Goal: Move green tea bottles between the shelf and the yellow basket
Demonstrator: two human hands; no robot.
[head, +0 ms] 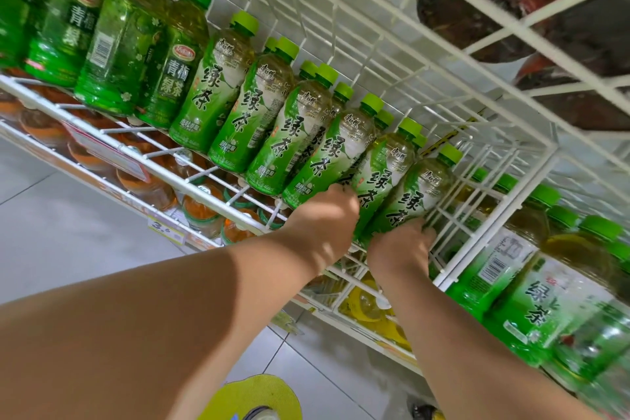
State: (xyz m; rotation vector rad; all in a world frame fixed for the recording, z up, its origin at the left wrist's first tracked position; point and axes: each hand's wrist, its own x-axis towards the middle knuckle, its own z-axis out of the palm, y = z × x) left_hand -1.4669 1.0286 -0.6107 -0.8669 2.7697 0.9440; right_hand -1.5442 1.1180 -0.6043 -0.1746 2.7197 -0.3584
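Green tea bottles (308,150) lean on the shelf (191,181), left hand (325,215) and right hand (399,249) each apparently gripping one base.

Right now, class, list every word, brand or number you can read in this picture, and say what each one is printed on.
"绿茶": label of the green tea bottles in the middle row.
"青梅绿茶": label of the darker green bottle on the left.
"绿茶": label of the large bottle on the right.
"3.": yellow price tag, lower left; the rest is blurred.
Brand logos, barcodes and small print are too small or blurred to read.
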